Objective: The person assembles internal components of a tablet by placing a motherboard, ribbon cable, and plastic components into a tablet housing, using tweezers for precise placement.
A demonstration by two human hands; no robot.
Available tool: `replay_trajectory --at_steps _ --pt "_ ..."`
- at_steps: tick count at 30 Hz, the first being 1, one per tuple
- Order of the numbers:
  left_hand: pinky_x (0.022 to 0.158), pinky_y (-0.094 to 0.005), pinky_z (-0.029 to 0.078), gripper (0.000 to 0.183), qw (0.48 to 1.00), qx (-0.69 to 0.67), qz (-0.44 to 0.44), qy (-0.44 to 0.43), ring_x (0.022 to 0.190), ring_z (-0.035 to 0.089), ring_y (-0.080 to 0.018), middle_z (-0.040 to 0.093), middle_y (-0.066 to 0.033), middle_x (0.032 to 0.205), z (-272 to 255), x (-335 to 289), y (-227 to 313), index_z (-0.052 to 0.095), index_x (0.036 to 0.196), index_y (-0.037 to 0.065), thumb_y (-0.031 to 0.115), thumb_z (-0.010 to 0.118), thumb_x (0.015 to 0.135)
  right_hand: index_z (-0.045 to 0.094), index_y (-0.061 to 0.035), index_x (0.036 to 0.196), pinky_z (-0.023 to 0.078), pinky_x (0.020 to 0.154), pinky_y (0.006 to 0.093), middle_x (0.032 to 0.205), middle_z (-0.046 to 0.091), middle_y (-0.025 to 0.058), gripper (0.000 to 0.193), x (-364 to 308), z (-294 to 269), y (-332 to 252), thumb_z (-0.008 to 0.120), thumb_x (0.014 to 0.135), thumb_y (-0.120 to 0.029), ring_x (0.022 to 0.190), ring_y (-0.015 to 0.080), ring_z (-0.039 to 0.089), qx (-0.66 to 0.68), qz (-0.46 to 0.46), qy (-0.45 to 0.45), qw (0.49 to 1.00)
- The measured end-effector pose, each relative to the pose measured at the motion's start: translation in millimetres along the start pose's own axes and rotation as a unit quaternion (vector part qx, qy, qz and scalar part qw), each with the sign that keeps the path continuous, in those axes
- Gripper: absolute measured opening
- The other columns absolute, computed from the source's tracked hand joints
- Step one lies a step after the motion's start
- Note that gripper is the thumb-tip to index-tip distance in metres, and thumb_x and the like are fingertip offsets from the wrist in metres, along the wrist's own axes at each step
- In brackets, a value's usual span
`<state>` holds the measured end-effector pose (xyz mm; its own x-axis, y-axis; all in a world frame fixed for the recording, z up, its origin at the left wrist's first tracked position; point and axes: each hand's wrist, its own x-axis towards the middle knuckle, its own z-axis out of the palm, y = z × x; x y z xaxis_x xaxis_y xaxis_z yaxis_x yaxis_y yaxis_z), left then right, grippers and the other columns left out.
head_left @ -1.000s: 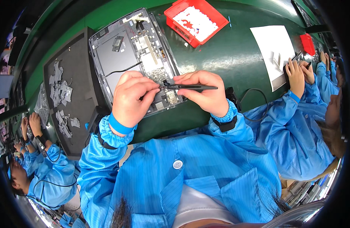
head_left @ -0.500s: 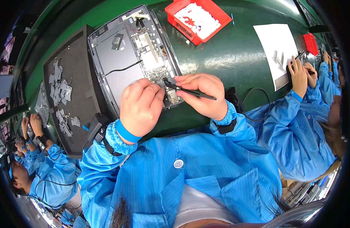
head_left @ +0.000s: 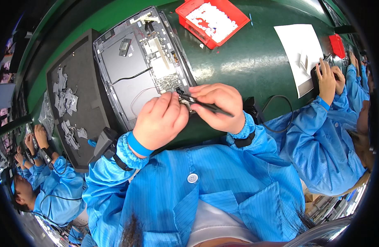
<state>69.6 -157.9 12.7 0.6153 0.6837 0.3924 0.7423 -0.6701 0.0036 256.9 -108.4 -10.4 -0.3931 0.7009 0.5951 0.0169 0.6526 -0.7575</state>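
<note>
An opened laptop base lies before me, its green-grey circuit board exposed along the right side. My right hand grips black tweezers, whose tips point at the near end of the board. Close to those tips, my left hand rests over the base's near edge with fingers bent and pinched together; whatever lies between them is hidden. A thin pale wire loops out beside the left hand. A black cable crosses the base to the board.
Left of the laptop, a dark foam tray carries torn grey scraps. Behind stands a red bin of small white pieces. White paper lies to the right. Co-workers in blue sit on both sides, one person's hand near the paper.
My left hand has shifted slightly right and down, its fingertips nearer the tweezers. The thin pale wire loop now shows beside it. The tweezers stay in my right hand, tilted a little differently.
</note>
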Motion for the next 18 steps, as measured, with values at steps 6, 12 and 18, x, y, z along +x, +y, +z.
replay_trajectory --at_steps 6,12,18 --pt "0.069 -0.0342 0.051 0.018 0.997 -0.064 -0.046 -0.006 0.092 0.062 -0.0276 0.064 -0.0139 0.098 -3 -9 -5 0.06 0.082 0.002 0.006 0.061 0.065 0.057 0.0022 0.076 0.055 0.069 0.0344 0.078 0.065 0.0154 0.022 -13 3 -1 0.074 0.063 0.007 0.078 0.0277 0.067 0.031 0.042 0.097 0.994" --pt "0.07 -0.0325 0.052 0.016 0.999 -0.041 -0.026 -0.004 0.095 0.063 -0.028 0.064 -0.0147 0.099 -6 -4 -3 0.06 0.082 0.001 0.006 0.061 0.067 0.058 0.0018 0.077 0.055 0.071 0.0349 0.079 0.065 0.0144 0.024 -13 14 -2 0.076 0.062 0.005 0.08 0.0284 0.067 0.001 -0.001 0.078 0.997" --pt "0.068 -0.0322 0.052 0.016 1.0 0.006 -0.02 -0.012 0.096 0.063 -0.0292 0.064 -0.0161 0.1 -2 -11 3 0.06 0.084 0.002 0.008 0.06 0.069 0.058 0.0014 0.077 0.054 0.068 0.0343 0.081 0.065 0.0149 0.024 -8 12 -2 0.076 0.062 0.005 0.081 0.0298 0.067 -0.057 -0.03 0.03 0.997"
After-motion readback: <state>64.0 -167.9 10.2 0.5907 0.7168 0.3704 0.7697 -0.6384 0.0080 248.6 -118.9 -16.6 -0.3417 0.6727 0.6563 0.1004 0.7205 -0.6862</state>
